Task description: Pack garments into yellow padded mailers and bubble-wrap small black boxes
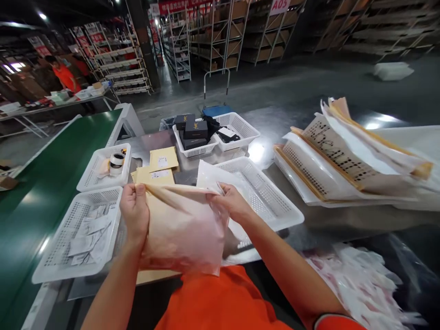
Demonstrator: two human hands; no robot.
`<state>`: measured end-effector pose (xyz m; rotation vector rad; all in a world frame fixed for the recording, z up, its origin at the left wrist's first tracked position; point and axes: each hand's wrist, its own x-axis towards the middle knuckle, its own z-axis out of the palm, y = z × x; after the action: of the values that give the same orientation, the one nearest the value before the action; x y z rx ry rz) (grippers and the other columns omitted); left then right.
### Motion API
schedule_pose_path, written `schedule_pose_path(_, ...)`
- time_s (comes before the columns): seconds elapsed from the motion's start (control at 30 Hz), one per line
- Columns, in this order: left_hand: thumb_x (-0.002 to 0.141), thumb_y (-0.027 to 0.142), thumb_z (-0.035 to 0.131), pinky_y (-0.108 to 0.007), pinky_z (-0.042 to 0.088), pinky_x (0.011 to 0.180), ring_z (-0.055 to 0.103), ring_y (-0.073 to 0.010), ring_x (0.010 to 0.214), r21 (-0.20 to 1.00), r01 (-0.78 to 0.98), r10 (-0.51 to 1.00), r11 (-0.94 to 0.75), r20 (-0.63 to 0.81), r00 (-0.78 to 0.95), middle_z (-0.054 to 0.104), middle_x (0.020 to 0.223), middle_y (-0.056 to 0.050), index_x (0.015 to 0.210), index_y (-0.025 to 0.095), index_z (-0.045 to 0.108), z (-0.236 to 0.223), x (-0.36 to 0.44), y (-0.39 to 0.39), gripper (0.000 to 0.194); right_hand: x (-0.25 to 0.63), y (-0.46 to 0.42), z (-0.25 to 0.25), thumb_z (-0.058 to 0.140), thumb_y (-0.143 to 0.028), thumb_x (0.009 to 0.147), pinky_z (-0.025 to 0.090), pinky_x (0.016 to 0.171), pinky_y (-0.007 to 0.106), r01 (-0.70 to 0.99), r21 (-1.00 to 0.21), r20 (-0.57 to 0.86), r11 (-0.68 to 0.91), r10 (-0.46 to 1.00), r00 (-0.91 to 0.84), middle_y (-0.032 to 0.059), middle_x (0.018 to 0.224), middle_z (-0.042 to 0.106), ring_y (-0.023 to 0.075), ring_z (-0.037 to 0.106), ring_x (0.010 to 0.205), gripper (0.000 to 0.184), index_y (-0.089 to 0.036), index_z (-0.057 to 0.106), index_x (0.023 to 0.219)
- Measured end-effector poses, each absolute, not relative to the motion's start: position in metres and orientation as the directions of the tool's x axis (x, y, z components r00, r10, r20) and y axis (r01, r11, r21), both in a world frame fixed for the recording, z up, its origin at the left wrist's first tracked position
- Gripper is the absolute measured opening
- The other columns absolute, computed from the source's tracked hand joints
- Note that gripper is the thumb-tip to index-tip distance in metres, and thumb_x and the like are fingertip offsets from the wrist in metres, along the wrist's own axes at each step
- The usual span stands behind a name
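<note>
My left hand (135,213) is closed on the upper left edge of a pale yellow-pink mailing bag (185,231), thumb on top. The upper right corner is pinched between the thumb and fingers of my right hand (231,201). The bag hangs flat in front of my body, its top edge stretched between both hands and its right edge shiny. Behind it, yellow padded envelopes (163,158) with white labels lie on the metal table. A white plastic sheet (215,174) rests partly in the white basket (288,213) beyond my right hand. What the bag contains is hidden.
At left, one basket (115,201) holds paper slips and another (89,176) holds tape rolls, beside a green conveyor (51,169). Black boxes (195,129) sit in a basket at the back. Mailers stack in a basket (316,133) at right. A co-worker (65,78) stands far left.
</note>
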<state>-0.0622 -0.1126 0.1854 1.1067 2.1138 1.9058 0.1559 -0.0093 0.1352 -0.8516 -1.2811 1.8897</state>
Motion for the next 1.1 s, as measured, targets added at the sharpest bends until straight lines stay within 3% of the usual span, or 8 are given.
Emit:
schedule_pose_path(0.13,0.087,0.046,0.059,-0.022,0.042,0.062,0.051,-0.0114,0.066,0.915,0.398,0.552,-0.061,0.363,-0.751,0.055,0.068,0.004,0.075,0.02,0.055,0.175,-0.066,-0.102,0.029,0.134,-0.011,0.123,0.075,-0.056,0.069,0.045,0.058,0.026,-0.286,-0.933,-0.08,-0.22,0.899,-0.431,-0.0011,0.07,0.062,0.0142,0.055,0.063,0.044,-0.018,0.061,0.087)
schedule_pose_path(0.2,0.083,0.053,0.063,-0.022,0.045,0.064,0.054,-0.0111,0.067,0.956,0.262,0.606,-0.128,0.285,-0.742,0.057,0.07,0.004,0.079,0.02,0.055,0.167,-0.069,-0.097,0.034,0.124,-0.007,0.121,0.068,-0.058,0.074,0.047,0.064,0.029,-0.293,-0.948,-0.02,-0.121,0.945,-0.327,0.0008,0.076,0.064,0.016,0.056,0.067,0.044,-0.018,0.06,0.09)
schedule_pose_path(0.3,0.074,0.066,0.068,-0.026,0.053,0.072,0.064,-0.0147,0.079,0.975,-0.107,0.778,-0.193,0.085,-0.623,0.066,0.084,0.0,0.093,0.022,0.06,0.155,-0.064,-0.101,0.048,0.115,0.01,0.129,0.061,-0.055,0.079,0.048,0.073,0.032,-0.174,-0.983,0.086,0.061,0.987,-0.138,0.0033,0.084,0.066,0.0193,0.059,0.078,0.038,-0.018,0.058,0.087)
schedule_pose_path(0.37,0.068,0.067,0.072,-0.032,0.056,0.08,0.067,-0.0204,0.093,0.949,-0.299,0.882,-0.103,-0.052,-0.468,0.071,0.096,-0.005,0.103,0.024,0.063,0.148,-0.052,-0.113,0.056,0.114,0.028,0.139,0.057,-0.05,0.082,0.048,0.075,0.033,-0.079,-0.992,0.106,0.102,0.993,-0.056,0.0039,0.084,0.065,0.0202,0.058,0.079,0.032,-0.018,0.057,0.084)
schedule_pose_path(0.47,0.06,0.058,0.082,-0.04,0.056,0.091,0.067,-0.0283,0.108,0.899,-0.431,0.937,0.079,-0.215,-0.277,0.073,0.108,-0.007,0.121,0.027,0.062,0.138,-0.03,-0.138,0.072,0.116,0.054,0.153,0.054,-0.036,0.084,0.047,0.077,0.033,0.091,-0.989,0.118,0.114,0.992,0.04,0.0031,0.081,0.064,0.0204,0.058,0.08,0.018,-0.019,0.054,0.077)
schedule_pose_path(0.57,0.052,0.044,0.089,-0.04,0.056,0.094,0.066,-0.0306,0.113,0.887,-0.42,0.926,0.193,-0.306,-0.222,0.072,0.118,-0.008,0.138,0.027,0.05,0.131,-0.019,-0.154,0.097,0.117,0.07,0.157,0.055,-0.027,0.084,0.046,0.081,0.033,0.286,-0.952,0.141,0.112,0.987,0.084,0.0021,0.077,0.061,0.0213,0.058,0.082,0.013,-0.02,0.052,0.073)
schedule_pose_path(0.7,0.058,0.038,0.088,-0.039,0.058,0.092,0.069,-0.0295,0.108,0.869,-0.39,0.863,0.305,-0.426,-0.273,0.074,0.115,-0.011,0.138,0.022,0.051,0.124,-0.018,-0.156,0.089,0.114,0.077,0.151,0.056,-0.028,0.088,0.047,0.082,0.033,0.408,-0.908,0.125,0.089,0.99,0.06,0.0029,0.079,0.061,0.0221,0.058,0.083,0.013,-0.02,0.055,0.077)
schedule_pose_path(1.1,0.06,0.036,0.087,-0.04,0.06,0.087,0.071,-0.0309,0.102,0.859,-0.389,0.86,0.334,-0.446,-0.246,0.074,0.112,-0.013,0.138,0.02,0.052,0.129,-0.01,-0.166,0.087,0.123,0.076,0.137,0.054,-0.025,0.088,0.047,0.08,0.031,0.396,-0.918,0.052,0.039,0.998,0.023,0.0033,0.085,0.064,0.0209,0.059,0.084,0.01,-0.019,0.056,0.08)
